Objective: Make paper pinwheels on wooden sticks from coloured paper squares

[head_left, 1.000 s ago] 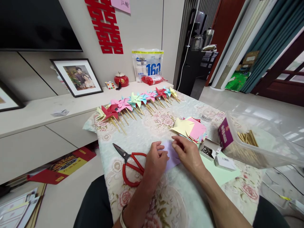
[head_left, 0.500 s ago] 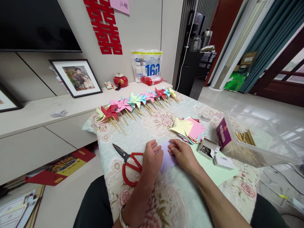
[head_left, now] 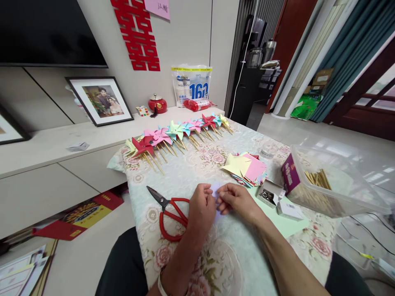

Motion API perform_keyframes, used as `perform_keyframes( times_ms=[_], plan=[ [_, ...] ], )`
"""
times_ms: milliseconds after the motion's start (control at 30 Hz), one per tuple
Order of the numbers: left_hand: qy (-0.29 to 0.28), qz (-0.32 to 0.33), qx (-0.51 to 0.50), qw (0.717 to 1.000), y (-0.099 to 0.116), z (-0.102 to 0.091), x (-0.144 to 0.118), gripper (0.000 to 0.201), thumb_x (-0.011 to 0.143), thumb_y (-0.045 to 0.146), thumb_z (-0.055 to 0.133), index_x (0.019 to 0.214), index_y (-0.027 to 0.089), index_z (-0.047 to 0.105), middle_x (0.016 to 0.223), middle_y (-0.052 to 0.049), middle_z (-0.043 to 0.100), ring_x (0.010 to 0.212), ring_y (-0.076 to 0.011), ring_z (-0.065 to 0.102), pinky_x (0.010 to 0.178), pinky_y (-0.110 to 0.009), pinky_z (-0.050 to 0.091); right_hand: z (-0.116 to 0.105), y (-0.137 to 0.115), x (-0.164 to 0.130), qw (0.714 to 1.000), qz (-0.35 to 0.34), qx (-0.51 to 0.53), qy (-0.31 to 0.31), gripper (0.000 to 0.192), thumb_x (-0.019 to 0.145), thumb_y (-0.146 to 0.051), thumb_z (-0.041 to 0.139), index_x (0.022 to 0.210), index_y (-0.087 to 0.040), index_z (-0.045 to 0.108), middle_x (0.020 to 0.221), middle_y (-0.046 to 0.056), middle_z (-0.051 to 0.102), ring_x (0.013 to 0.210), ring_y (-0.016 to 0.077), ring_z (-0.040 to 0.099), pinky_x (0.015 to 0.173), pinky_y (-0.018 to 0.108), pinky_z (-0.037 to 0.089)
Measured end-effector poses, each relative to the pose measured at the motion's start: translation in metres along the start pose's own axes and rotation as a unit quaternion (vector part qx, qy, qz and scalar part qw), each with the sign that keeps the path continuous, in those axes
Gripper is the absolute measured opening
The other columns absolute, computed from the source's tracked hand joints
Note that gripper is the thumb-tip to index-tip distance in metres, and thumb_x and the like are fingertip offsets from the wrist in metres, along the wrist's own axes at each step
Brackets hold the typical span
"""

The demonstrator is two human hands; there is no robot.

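Note:
Between my two hands is a sheet of purple paper [head_left: 217,188], mostly covered by my fingers and slightly blurred. My left hand [head_left: 202,205] has its fingers curled and closed on the paper's left side. From the right, my right hand [head_left: 236,200] pinches the paper with thumb and fingertips. Red-handled scissors [head_left: 173,211] lie just left of my left hand, blades pointing away. Beyond my right hand sits a pile of cut paper squares [head_left: 239,166], yellow and pink on top. A small open box of metal pins [head_left: 269,195] stands on a pale green sheet [head_left: 286,228].
Finished paper pinwheels [head_left: 177,130] on sticks line the far edge of the flowered tablecloth [head_left: 203,154]. At the right stands a clear plastic bin [head_left: 339,172] with wooden sticks [head_left: 319,179]. A small white box [head_left: 290,210] lies beside the pins. A clear round container [head_left: 269,149] is farther back.
My hands have come closer together, and the purple paper is now bunched or folded between them, with less of it showing. The scissors and pinwheels stay where they were.

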State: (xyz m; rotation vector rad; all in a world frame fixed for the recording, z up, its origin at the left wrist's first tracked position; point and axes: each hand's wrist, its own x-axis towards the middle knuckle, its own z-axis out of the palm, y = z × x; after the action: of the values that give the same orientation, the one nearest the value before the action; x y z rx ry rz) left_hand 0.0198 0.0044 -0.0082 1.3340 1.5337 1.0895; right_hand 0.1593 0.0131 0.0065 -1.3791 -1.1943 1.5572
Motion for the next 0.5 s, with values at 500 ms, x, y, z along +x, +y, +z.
perform_keyframes(
  times_ms=[500],
  plan=[
    [0.109,0.034,0.062,0.992,-0.007,-0.008,0.006,0.035,0.078,0.007,0.049,0.111,0.014,0.056,0.111,-0.015,0.060,0.101,-0.0272,0.066,0.084,-0.042,0.056,-0.008,0.005,-0.005,0.971,-0.009,-0.230,0.057,0.023,0.082,-0.021,0.060,0.060,-0.020,0.053,0.049,-0.002,0.061,0.039,0.0106,0.055,0.042,0.021,0.038]
  ],
)
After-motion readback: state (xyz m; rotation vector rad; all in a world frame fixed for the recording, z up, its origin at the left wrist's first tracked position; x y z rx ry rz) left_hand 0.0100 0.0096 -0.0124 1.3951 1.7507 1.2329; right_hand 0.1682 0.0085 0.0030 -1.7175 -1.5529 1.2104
